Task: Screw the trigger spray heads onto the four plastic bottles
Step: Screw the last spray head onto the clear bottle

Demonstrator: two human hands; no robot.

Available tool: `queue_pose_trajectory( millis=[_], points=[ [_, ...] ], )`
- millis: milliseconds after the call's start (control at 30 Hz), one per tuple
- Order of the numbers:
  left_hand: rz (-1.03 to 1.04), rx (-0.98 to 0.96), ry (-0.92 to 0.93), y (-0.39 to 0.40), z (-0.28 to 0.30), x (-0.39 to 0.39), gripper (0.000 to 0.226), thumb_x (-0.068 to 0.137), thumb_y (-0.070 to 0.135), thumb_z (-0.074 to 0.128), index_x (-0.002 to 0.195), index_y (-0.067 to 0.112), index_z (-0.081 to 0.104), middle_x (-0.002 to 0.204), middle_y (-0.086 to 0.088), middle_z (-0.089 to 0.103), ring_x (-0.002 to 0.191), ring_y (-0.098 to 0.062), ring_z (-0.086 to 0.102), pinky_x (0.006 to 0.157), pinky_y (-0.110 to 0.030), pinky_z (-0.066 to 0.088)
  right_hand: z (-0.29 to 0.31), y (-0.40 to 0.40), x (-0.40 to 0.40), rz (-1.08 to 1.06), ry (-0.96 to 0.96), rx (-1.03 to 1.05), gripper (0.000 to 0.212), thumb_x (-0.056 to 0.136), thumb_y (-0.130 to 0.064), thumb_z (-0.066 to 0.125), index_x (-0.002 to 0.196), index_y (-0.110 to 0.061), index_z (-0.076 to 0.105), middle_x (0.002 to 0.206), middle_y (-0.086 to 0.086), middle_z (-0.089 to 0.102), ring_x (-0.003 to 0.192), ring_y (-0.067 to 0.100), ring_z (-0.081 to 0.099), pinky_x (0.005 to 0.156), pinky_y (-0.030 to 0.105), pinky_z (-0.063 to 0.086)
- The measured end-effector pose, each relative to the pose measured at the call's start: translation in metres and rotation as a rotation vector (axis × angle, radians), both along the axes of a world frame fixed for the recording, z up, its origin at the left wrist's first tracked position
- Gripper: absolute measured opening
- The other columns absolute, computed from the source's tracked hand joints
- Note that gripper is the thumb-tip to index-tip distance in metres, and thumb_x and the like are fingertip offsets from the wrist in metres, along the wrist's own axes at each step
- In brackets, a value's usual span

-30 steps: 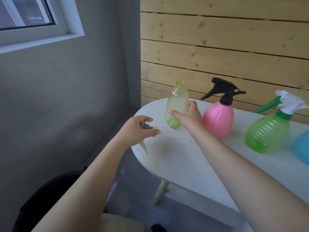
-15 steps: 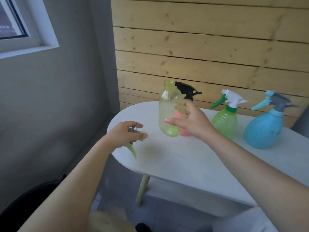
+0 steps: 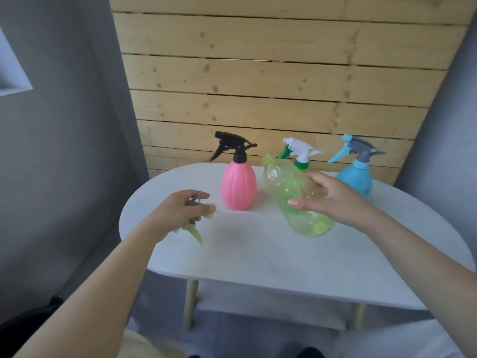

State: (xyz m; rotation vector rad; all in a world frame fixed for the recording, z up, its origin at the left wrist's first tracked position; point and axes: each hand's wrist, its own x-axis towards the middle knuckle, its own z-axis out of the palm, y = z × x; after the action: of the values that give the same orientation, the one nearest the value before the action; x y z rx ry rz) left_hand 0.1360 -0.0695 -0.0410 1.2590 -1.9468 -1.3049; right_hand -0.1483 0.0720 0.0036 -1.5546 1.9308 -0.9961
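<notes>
Left hand [image 3: 180, 210] grips spray head [image 3: 192, 226]; right hand [image 3: 333, 197] holds tilted clear-green bottle [image 3: 291, 192].

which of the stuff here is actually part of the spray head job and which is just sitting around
Part of the job:
- clear green bottle, tilted, no head on, held by the right hand
- light green spray head, in the grip of the left hand
- pink bottle, green bottle and blue bottle, heads on

Just there:
- white table
- wooden plank wall
</notes>
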Motion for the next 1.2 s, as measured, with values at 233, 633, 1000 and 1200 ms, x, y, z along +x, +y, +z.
queue_pose_trajectory(
  millis=[233,633,1000,1200],
  points=[
    [0.061,0.006,0.093,-0.002,-0.002,-0.011,0.035,0.08,0.03,0.072,0.113,0.021,0.063,0.082,-0.001,0.068,0.065,-0.015,0.056,0.049,-0.011,0.044,-0.021,0.017,-0.042,0.005,0.096,0.15,0.079,0.058,-0.055,0.079,0.128,-0.036,0.051,0.123,-0.013,0.059,0.112,0.004,0.053,0.088,0.024,0.042],
    [0.118,0.012,0.137,-0.006,-0.006,-0.008,0.034,0.083,0.03,0.069,0.114,0.019,0.062,0.077,-0.003,0.064,0.065,-0.016,0.053,0.042,-0.012,0.04,-0.033,0.032,-0.082,0.003,0.159,0.255,0.085,0.059,-0.045,0.084,0.134,-0.036,0.044,0.126,-0.017,0.045,0.116,0.001,0.04,0.09,0.022,0.032],
    [0.122,0.019,0.181,-0.007,-0.005,-0.009,0.033,0.084,0.033,0.067,0.115,0.021,0.062,0.077,-0.004,0.061,0.07,-0.017,0.052,0.057,-0.025,0.036,-0.036,0.033,-0.089,0.018,0.167,0.269,0.086,0.058,-0.043,0.084,0.133,-0.038,0.043,0.128,-0.017,0.043,0.117,0.001,0.039,0.09,0.021,0.032],
    [0.107,0.026,0.154,-0.006,-0.004,-0.009,0.035,0.085,0.031,0.066,0.116,0.018,0.062,0.081,-0.005,0.061,0.074,-0.019,0.053,0.059,-0.026,0.038,-0.036,0.032,-0.088,0.016,0.155,0.267,0.087,0.058,-0.045,0.084,0.134,-0.038,0.043,0.126,-0.02,0.043,0.116,-0.001,0.039,0.09,0.021,0.032]
  ],
)
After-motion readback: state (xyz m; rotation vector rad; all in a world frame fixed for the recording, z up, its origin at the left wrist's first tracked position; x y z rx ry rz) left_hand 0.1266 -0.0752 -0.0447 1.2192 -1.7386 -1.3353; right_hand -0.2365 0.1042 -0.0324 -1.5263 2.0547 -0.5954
